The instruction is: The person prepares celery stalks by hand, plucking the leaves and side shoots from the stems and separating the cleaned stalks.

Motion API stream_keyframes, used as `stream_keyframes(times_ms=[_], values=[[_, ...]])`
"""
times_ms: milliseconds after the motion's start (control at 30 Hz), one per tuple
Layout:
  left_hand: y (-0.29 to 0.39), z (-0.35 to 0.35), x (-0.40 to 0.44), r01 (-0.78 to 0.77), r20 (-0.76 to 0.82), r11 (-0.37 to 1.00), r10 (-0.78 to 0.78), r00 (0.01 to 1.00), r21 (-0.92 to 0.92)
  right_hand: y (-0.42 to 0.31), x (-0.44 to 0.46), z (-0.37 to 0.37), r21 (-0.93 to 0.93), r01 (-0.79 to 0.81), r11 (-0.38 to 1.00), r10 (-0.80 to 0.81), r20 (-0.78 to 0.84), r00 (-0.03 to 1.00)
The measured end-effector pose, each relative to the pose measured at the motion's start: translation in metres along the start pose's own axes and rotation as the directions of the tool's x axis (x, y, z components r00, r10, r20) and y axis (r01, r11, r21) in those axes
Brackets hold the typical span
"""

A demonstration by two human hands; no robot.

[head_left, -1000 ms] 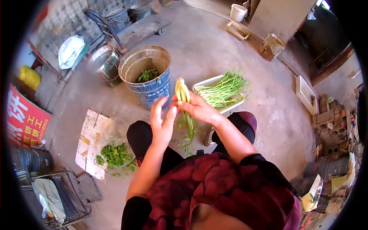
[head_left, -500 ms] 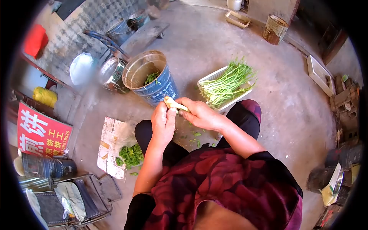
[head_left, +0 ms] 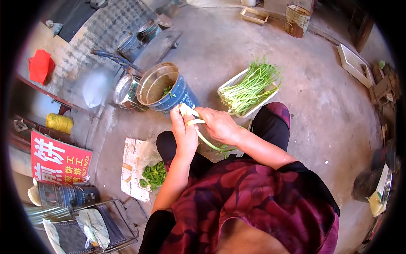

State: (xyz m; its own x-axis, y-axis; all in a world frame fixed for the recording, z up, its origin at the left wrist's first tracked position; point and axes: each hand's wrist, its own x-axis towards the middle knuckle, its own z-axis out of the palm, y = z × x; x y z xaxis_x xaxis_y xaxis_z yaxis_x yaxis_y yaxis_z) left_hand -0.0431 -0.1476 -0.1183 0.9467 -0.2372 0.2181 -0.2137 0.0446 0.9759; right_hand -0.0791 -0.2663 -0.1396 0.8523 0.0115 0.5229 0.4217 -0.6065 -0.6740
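We grip the pale base of a green-stalked vegetable [head_left: 186, 111] in our left hand [head_left: 184, 132], fingers curled round it. Our right hand [head_left: 220, 125], also closed, holds a stalk bent away from that base, its green length hanging between our knees. Vegetable is just in front of the blue bucket [head_left: 168, 89], which has some leaves inside. Right of the bucket, a white basket [head_left: 259, 111] bears a heap of trimmed stalks [head_left: 252, 88]. Leafy greens [head_left: 154, 175] lie beside flattened cardboard [head_left: 134, 169], left of our knees.

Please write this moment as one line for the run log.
left hand: grips pale stalk | right hand: grips pale stalk | basket: holds green stalks | blue bucket: leaves inside
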Motion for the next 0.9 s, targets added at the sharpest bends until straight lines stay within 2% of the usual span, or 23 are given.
stream_keyframes(times_ms=[33, 133, 167, 200, 267, 300, 333, 367, 400, 433, 467, 500, 533, 567, 667, 700, 767, 867, 900], values=[[0.000, 0.001, -0.001, 0.004, -0.003, 0.990, -0.003, 1.000, 0.142, 0.000, -0.003, 0.000, -0.028, -0.021, 0.999, 0.021, -0.002, 1.000], [-0.019, -0.003, 0.002, -0.154, 0.030, 0.967, 0.151, 0.988, 0.205, 0.006, -0.010, -0.005, -0.098, -0.049, 0.994, 0.048, -0.008, 0.999], [-0.024, -0.002, 0.006, -0.395, 0.054, 0.872, 0.398, 0.916, 0.290, 0.008, -0.011, -0.008, -0.117, -0.052, 0.992, 0.052, -0.008, 0.999], [-0.026, -0.006, 0.007, -0.408, 0.059, 0.827, 0.419, 0.906, 0.387, 0.010, -0.013, -0.010, -0.104, -0.069, 0.992, 0.066, -0.034, 0.997], [-0.027, -0.019, 0.015, -0.263, -0.094, 0.861, 0.334, 0.938, 0.435, 0.016, -0.015, -0.012, -0.074, -0.095, 0.993, 0.088, -0.086, 0.992], [-0.016, -0.030, 0.021, -0.202, -0.168, 0.918, 0.271, 0.948, 0.341, 0.026, -0.016, -0.011, -0.132, -0.061, 0.989, 0.041, -0.148, 0.988], [0.001, -0.037, 0.025, -0.144, -0.239, 0.961, 0.201, 0.950, 0.236, 0.025, -0.015, -0.013, 0.127, -0.135, 0.983, 0.144, -0.064, 0.987], [0.019, -0.038, 0.026, -0.062, -0.256, 0.998, 0.068, 0.964, 0.031, 0.022, -0.012, -0.017, 0.368, -0.220, 0.904, 0.217, 0.048, 0.975], [0.023, -0.037, 0.024, -0.021, -0.161, 0.997, 0.008, 0.987, -0.078, 0.017, -0.012, -0.020, 0.574, -0.317, 0.755, 0.261, 0.180, 0.948], [0.026, -0.035, 0.021, 0.032, -0.059, 0.983, -0.043, 0.997, -0.179, 0.006, -0.009, -0.022, 0.695, -0.303, 0.652, 0.225, 0.204, 0.953], [0.030, -0.032, 0.019, 0.090, 0.049, 0.958, -0.080, 0.996, -0.273, 0.004, -0.006, -0.017, 0.742, -0.302, 0.599, 0.193, 0.233, 0.953], [0.038, -0.021, 0.011, 0.161, 0.094, 0.947, -0.140, 0.986, -0.277, 0.003, -0.001, -0.012, 0.784, -0.300, 0.544, 0.156, 0.256, 0.954], [0.039, -0.015, 0.007, 0.180, 0.169, 0.931, -0.132, 0.977, -0.316, 0.002, 0.003, -0.009, 0.822, -0.298, 0.486, 0.119, 0.276, 0.954], [0.038, -0.015, 0.008, 0.187, 0.200, 0.943, -0.134, 0.971, -0.276, -0.003, 0.004, -0.011, 0.827, -0.297, 0.478, 0.076, 0.299, 0.951], [0.038, -0.019, 0.007, 0.167, 0.252, 0.972, -0.122, 0.960, -0.165, -0.011, 0.003, -0.015, 0.792, -0.315, 0.524, 0.096, 0.313, 0.945], [0.035, -0.020, 0.006, 0.146, 0.257, 0.980, -0.108, 0.960, -0.136, -0.007, 0.003, -0.011, 0.731, -0.204, 0.651, 0.072, 0.208, 0.976], [0.040, -0.015, 0.000, 0.107, 0.299, 0.986, -0.066, 0.952, -0.124, -0.003, 0.001, -0.010, 0.600, -0.144, 0.787, 0.062, 0.156, 0.986], [0.029, -0.014, 0.000, -0.076, 0.252, 0.996, 0.063, 0.966, 0.041, -0.003, 0.000, -0.015, 0.433, -0.103, 0.895, 0.055, 0.123, 0.991], [0.027, -0.017, 0.000, -0.102, 0.286, 0.979, 0.048, 0.957, 0.178, -0.002, 0.000, -0.017, 0.387, -0.094, 0.917, 0.050, 0.123, 0.991]])
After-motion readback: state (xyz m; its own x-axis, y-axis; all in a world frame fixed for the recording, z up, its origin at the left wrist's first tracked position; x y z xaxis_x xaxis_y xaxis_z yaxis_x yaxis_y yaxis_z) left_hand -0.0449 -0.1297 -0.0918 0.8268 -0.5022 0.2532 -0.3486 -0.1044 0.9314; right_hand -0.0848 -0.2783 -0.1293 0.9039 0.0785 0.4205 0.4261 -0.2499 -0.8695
